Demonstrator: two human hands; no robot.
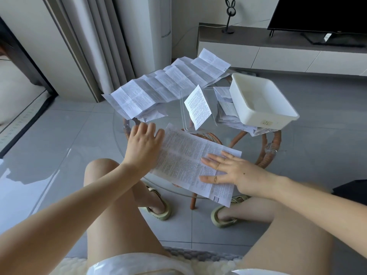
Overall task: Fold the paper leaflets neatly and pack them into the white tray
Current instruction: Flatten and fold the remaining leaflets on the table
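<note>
Seated at round glass-topped table (174,120) on rattan legs. Large white printed paper leaflet (184,155) lies spread flat on the glass, under and between both hands. Right hand (232,169) rests palm down on the sheet's near-right part, fingers straight and spread, pinning it; nothing gripped. Left hand (144,143) sits at the opposite edge, fingers loose and uncurled, overlapping the paper's margin; whether it presses or only hovers, cannot tell. Neither hand pinches anything. Beyond the right hand's fingertips: square white plastic tray (258,118), apparently empty, perched on a pile of loose printed leaflets (226,114). Beyond the left hand: long accordion-creased white leaflet (164,86), partly lifted along its folds. Between the two, past the flat sheet's far edge, a small folded printed leaflet (197,107) stands tilted. Handling judgement: paper is thin, very light, limp, already creased, so it should fold along old lines; likely slides on smooth glass. Best to keep one palm flat as anchor, pinch a free corner or edge with the other, bring it across, then run fingers along the crease. Rough pulls could tear or skew it.
</note>
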